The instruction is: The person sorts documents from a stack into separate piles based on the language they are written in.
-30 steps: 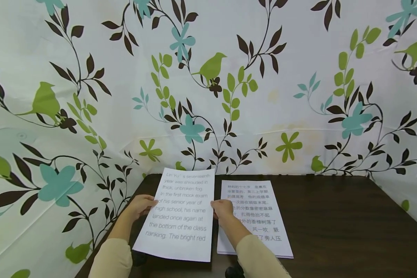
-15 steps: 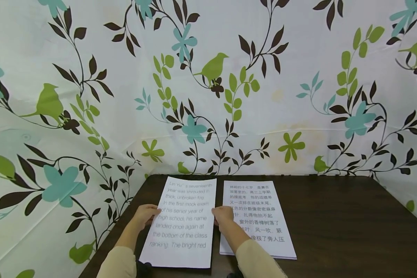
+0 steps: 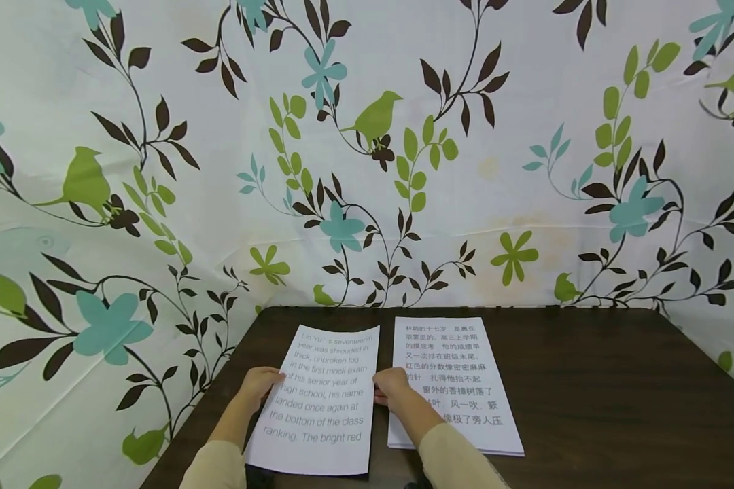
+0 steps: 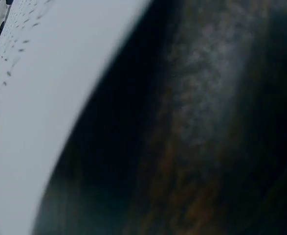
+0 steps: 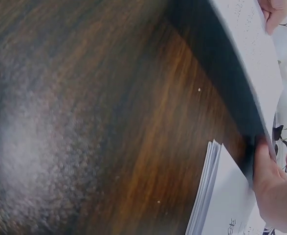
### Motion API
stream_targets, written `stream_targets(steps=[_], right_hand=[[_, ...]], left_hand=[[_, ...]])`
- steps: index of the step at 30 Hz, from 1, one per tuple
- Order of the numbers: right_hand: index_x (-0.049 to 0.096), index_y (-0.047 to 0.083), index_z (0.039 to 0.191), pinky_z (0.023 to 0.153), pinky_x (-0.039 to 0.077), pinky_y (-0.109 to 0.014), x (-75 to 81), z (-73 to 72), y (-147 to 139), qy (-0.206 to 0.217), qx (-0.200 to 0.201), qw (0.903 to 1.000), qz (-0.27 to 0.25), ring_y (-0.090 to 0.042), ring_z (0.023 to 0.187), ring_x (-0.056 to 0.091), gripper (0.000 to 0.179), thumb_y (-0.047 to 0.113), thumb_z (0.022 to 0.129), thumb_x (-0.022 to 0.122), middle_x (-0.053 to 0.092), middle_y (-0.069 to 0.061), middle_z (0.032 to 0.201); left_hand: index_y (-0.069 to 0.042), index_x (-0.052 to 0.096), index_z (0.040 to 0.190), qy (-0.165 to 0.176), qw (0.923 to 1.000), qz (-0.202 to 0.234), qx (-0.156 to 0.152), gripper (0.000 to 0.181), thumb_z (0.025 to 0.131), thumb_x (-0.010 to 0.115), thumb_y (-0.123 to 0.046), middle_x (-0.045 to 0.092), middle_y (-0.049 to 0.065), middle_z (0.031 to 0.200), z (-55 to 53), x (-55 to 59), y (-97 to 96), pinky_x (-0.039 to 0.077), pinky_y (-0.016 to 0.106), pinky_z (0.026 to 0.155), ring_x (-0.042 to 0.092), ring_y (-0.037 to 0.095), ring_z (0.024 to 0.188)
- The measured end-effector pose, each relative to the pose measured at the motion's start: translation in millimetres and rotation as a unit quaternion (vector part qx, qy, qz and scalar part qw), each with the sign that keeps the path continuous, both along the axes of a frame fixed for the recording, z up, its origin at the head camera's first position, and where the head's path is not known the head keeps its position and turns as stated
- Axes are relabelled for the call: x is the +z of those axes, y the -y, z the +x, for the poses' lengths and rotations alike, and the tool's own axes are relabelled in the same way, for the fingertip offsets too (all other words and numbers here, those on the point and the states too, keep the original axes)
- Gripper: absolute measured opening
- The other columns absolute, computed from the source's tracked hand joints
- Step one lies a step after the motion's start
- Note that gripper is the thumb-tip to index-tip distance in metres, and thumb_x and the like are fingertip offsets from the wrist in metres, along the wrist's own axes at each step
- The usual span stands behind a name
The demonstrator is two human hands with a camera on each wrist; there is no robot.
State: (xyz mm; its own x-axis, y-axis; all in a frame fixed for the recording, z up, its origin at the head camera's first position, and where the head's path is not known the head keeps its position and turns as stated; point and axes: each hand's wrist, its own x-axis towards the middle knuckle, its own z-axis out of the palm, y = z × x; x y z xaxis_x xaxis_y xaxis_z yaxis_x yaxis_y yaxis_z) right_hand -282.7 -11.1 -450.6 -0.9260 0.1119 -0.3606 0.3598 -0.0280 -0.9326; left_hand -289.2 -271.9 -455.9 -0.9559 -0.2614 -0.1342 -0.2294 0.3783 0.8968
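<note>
A white sheet of paper (image 3: 318,401) printed with large English text is held at its two side edges, over the left part of the table. My left hand (image 3: 259,386) pinches its left edge, thumb on the printed face. At the right edge my right hand (image 3: 393,388) pinches it too, the fingers partly hidden. In the right wrist view the sheet (image 5: 253,58) stands tilted above the table, with a dark shadow below it. Beside it lies a stack of white sheets (image 3: 449,370) with Chinese text, partly covered by the right hand and forearm.
The dark wood-grain table (image 3: 599,387) reaches far to the right of the stack. Behind it and on the left hangs a white cloth (image 3: 465,190) with leaves, flowers and birds. The left wrist view is mostly the blurred sheet (image 4: 60,83) and dark tabletop.
The English sheet and both hands have come down and slightly toward me, most of it in the first half second. The grips stay at the same edges, and the Chinese stack lies still.
</note>
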Motion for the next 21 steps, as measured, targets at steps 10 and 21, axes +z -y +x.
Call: stream_targets(steps=[10,21], right_hand=[[0.050,-0.013,0.094,0.058,0.049,-0.030,8.7,-0.8,0,-0.010,0.004,0.9999,-0.004,-0.023,0.067,0.057,0.023,0.000,0.075,0.049,0.055,-0.018,0.079],[0.035,-0.020,0.116,0.081,0.040,-0.044,19.5,1.9,4,-0.034,0.080,0.9956,0.036,-0.040,0.101,0.044,0.046,0.005,0.080,0.049,0.040,-0.030,0.113]], left_hand=[[0.018,0.044,0.110,0.004,0.9974,0.068,0.024,0.039,0.085,0.048,-0.012,0.055,0.025,0.097,-2.0,5.0,4.8,0.048,0.034,0.064,0.057,0.023,0.075],[0.019,0.034,0.118,-0.004,0.9956,0.091,0.023,0.047,0.088,0.045,-0.015,0.043,0.033,0.113,-2.1,6.2,8.1,0.043,0.043,0.078,0.048,0.039,0.098]])
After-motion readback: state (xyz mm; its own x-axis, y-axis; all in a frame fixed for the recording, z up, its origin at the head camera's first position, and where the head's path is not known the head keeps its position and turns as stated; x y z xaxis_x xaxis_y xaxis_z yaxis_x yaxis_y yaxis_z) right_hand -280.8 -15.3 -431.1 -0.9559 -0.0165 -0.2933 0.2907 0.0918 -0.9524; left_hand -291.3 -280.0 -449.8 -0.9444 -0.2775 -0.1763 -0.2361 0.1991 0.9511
